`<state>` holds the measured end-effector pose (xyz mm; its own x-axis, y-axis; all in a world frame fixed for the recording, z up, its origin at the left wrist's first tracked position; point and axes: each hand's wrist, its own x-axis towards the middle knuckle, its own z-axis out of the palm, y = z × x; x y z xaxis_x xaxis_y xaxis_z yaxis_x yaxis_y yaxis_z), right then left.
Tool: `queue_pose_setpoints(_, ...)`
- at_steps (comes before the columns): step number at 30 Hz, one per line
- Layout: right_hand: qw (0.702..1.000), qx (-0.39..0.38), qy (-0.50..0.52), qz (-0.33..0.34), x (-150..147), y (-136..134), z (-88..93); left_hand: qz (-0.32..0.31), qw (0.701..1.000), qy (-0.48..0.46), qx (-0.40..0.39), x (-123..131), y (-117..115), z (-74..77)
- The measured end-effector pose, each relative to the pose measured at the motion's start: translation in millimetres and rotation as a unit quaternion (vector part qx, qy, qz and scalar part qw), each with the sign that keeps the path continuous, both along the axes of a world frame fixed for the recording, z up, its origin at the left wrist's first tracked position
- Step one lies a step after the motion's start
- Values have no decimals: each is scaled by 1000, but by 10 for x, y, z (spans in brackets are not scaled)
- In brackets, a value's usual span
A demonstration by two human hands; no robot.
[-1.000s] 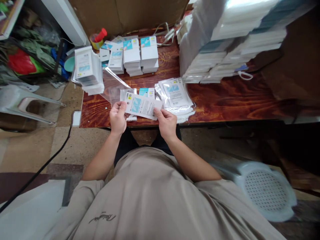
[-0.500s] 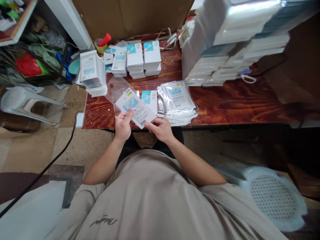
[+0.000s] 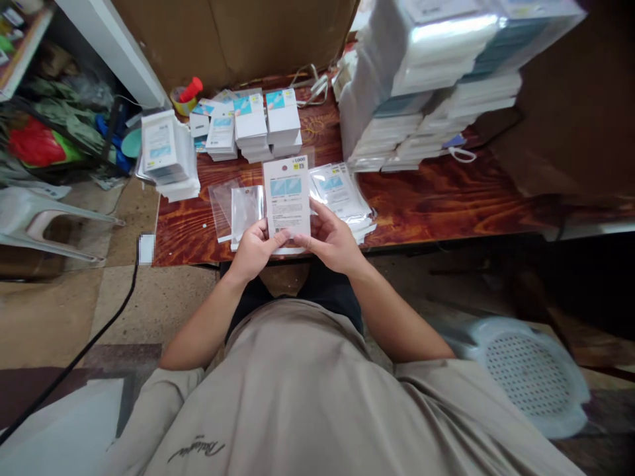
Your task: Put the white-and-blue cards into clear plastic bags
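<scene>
Card: printed product card [image 3: 286, 196] is held upright over the near table edge [image 3: 188, 244].
Left hand [image 3: 253, 250]: pinched on the card's lower left corner.
Right hand [image 3: 331, 241]: clamped on its lower right.
Sleeve: empty clear sleeves [image 3: 238, 208] lie just left.
Tip: card is best kept square, bottom corners gripped evenly.

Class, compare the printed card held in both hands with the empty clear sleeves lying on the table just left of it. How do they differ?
The printed card is opaque white with a blue picture and text; the clear sleeves are see-through and blank. The card is held upright by the left hand and right hand; the sleeves lie flat and untouched on the wooden table. Both are flat rectangles of similar size.
</scene>
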<state>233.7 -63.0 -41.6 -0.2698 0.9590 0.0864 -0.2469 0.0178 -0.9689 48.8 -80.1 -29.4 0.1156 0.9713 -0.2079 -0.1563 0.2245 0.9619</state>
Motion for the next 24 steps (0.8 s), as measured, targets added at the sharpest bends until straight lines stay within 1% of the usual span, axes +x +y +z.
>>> queue_pose_setpoints(3, 999, -23, -13, -34, 2, -19, -82, -6, 1000, 13, 20, 44, 20, 5)
queue_pose_setpoints(5, 997, -34, -25, -61, -44, -43, -143, -11, 999, 45, 28, 102, 5, -14)
queue_pose_setpoints(7, 995, -27, -37, -91, -67, -48, -180, -30, 996, 77, 42, 164, -9, -41)
queue_pose_setpoints(9, 990, -12, -58, -130, -9, -5, -196, -61, 988, 129, 57, 184, 4, -64)
queue_pose_setpoints(10, 985, -4, -77, -155, 61, 40, -202, -63, 981, 173, 64, 163, 25, -71)
queue_pose_setpoints(11, 977, 3, -105, -184, 158, 98, -208, -49, 969, 232, 72, 117, 56, -75)
queue_pose_setpoints(12, 966, 12, -143, -214, 274, 168, -217, -17, 949, 305, 80, 45, 97, -75)
queue_pose_setpoints(13, 950, 23, -194, -243, 400, 243, -229, 34, 918, 385, 86, -48, 145, -72)
queue_pose_setpoints(14, 929, 35, -253, -269, 524, 316, -243, 92, 878, 462, 87, -157, 195, -66)
queue_pose_setpoints(15, 901, 44, -324, -285, 633, 380, -259, 145, 832, 529, 79, -274, 246, -61)
queue_pose_setpoints(16, 866, 52, -398, -298, 715, 428, -273, 178, 792, 581, 58, -390, 295, -57)
queue_pose_setpoints(17, 828, 60, -465, -309, 762, 455, -285, 192, 763, 617, 28, -498, 340, -56)
queue_pose_setpoints(18, 790, 70, -520, -318, 769, 460, -291, 189, 745, 639, -3, -592, 381, -62)
queue_pose_setpoints(19, 758, 85, -557, -327, 735, 444, -290, 177, 737, 652, -31, -671, 418, -73)
queue_pose_setpoints(20, 738, 105, -578, -334, 662, 409, -281, 162, 734, 657, -50, -734, 451, -92)
queue_pose_setpoints(21, 729, 131, -585, -330, 557, 363, -266, 149, 736, 658, -60, -783, 481, -116)
queue_pose_setpoints(22, 732, 163, -584, -311, 429, 313, -244, 138, 742, 654, -64, -822, 510, -142)
queue_pose_setpoints(23, 742, 198, -580, -273, 290, 265, -220, 129, 750, 645, -65, -853, 536, -169)
queue_pose_setpoints(24, 753, 234, -575, -218, 150, 225, -193, 123, 759, 635, -66, -879, 561, -192)
